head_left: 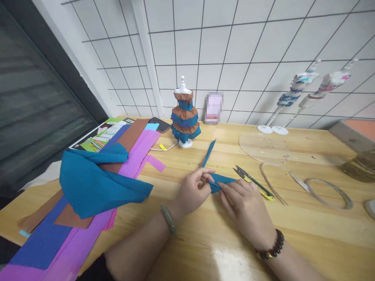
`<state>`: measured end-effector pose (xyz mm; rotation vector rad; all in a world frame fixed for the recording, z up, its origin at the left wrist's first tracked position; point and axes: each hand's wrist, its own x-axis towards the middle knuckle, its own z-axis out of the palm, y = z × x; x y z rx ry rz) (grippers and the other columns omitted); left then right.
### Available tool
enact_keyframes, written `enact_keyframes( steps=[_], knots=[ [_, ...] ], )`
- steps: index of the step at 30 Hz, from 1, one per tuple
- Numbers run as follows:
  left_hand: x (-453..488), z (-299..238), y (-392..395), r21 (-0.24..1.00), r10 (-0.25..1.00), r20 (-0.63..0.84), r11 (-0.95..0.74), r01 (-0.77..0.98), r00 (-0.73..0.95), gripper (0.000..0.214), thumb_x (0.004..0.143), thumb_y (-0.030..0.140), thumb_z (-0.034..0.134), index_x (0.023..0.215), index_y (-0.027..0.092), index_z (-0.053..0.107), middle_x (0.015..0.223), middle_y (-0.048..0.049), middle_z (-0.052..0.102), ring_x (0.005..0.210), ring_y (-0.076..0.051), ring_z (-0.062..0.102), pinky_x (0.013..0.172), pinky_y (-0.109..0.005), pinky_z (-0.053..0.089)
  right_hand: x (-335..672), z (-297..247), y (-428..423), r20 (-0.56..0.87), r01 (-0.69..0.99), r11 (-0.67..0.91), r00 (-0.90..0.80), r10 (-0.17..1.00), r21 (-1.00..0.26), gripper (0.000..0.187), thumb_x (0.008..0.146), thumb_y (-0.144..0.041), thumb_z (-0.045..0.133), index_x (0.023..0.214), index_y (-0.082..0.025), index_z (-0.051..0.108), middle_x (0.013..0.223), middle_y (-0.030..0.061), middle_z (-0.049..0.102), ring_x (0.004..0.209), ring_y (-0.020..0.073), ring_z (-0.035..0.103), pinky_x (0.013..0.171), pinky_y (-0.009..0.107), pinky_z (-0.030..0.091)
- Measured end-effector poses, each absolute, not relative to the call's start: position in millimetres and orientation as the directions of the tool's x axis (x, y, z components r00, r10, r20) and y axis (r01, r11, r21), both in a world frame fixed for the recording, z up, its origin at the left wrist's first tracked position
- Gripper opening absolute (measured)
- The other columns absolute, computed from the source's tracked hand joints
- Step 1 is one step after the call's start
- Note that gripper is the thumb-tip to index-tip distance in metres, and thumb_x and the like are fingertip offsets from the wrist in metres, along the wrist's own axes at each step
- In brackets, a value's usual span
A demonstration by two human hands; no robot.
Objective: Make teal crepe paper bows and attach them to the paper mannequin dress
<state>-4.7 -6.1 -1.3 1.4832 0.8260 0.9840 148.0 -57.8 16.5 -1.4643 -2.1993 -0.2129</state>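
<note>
Both hands hold a strip of teal crepe paper (224, 178) just above the wooden table. My left hand (195, 189) pinches its left end, where the paper looks gathered in small folds. My right hand (244, 205) pinches the same strip close beside, its fingers bent over the right part and hiding it. Right of the hands lie thread snips (258, 185) with green and yellow handles, blades pointing up and left. A thin teal paper scrap (209, 153) lies beyond my left hand. Farther back stands a small dress form (185, 113) wrapped in brown, blue and teal ruffled paper.
Sheets of crepe paper (41, 238) in several colours cover the left, with a large teal sheet (93, 183) on top. Two white dress forms (304, 84) stand back right. Tape coils (345, 199), a clear round mat (260, 146) and a box (348, 134) lie at right.
</note>
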Motion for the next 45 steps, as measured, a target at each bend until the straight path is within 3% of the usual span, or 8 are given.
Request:
enact_keyframes(
  steps=[12, 20, 25, 35, 45],
  knots=[
    [-0.9, 0.1, -6.6, 0.998, 0.925, 0.044, -0.028, -0.047, 0.379, 0.039, 0.07, 0.013, 0.058, 0.108, 0.013, 0.053, 0.077, -0.0008, 0.054, 0.072, -0.01, 0.055, 0.067, -0.022, 0.046, 148.7, 15.2, -56.8, 0.48, 0.915, 0.381, -0.277, 0.832, -0.133, 0.02, 0.086, -0.02, 0.046, 0.087, -0.016, 0.066, 0.071, 0.0064, 0.066, 0.069, 0.0183, 0.053, 0.064, 0.032, 0.031],
    [-1.9, 2.9, -7.2, 0.99, 0.934, 0.13, -0.142, 0.012, 0.334, 0.04, 0.07, 0.014, 0.06, 0.11, 0.016, 0.053, 0.08, -0.0013, 0.055, 0.075, -0.011, 0.054, 0.072, -0.023, 0.045, 148.8, 14.2, -57.1, 0.454, 0.912, 0.383, -0.282, 0.845, -0.147, 0.021, 0.086, -0.021, 0.046, 0.086, -0.016, 0.066, 0.072, 0.0064, 0.066, 0.07, 0.0188, 0.053, 0.064, 0.032, 0.03],
    [-1.1, 9.8, -7.6, 0.994, 0.937, 0.109, -0.105, -0.03, 0.331, 0.039, 0.071, 0.014, 0.059, 0.109, 0.014, 0.052, 0.074, -0.0002, 0.053, 0.07, -0.01, 0.052, 0.067, -0.022, 0.044, 147.4, 14.6, -58.1, 0.446, 0.918, 0.365, -0.266, 0.855, -0.152, 0.022, 0.086, -0.021, 0.046, 0.084, -0.015, 0.067, 0.07, 0.0065, 0.065, 0.071, 0.0189, 0.053, 0.065, 0.032, 0.03],
    [-1.6, 2.3, -5.9, 0.996, 0.916, 0.089, -0.076, -0.048, 0.391, 0.05, 0.069, 0.013, 0.061, 0.117, 0.017, 0.049, 0.081, -0.0015, 0.054, 0.073, -0.01, 0.052, 0.069, -0.024, 0.044, 151.6, 10.4, -56.7, 0.453, 0.918, 0.357, -0.248, 0.856, -0.173, 0.021, 0.086, -0.021, 0.047, 0.086, -0.015, 0.067, 0.076, 0.0071, 0.067, 0.075, 0.0189, 0.054, 0.069, 0.031, 0.032],
    [-4.5, 0.1, -1.4, 0.99, 0.9, -0.022, 0.079, -0.114, 0.434, 0.032, 0.069, 0.014, 0.059, 0.102, 0.012, 0.058, 0.074, 0.0005, 0.051, 0.066, -0.007, 0.049, 0.063, -0.021, 0.04, 148.0, 18.3, -58.5, 0.447, 0.913, 0.38, -0.281, 0.849, -0.148, 0.023, 0.087, -0.019, 0.045, 0.086, -0.014, 0.067, 0.071, 0.0066, 0.066, 0.071, 0.0188, 0.052, 0.067, 0.032, 0.031]
  ],
)
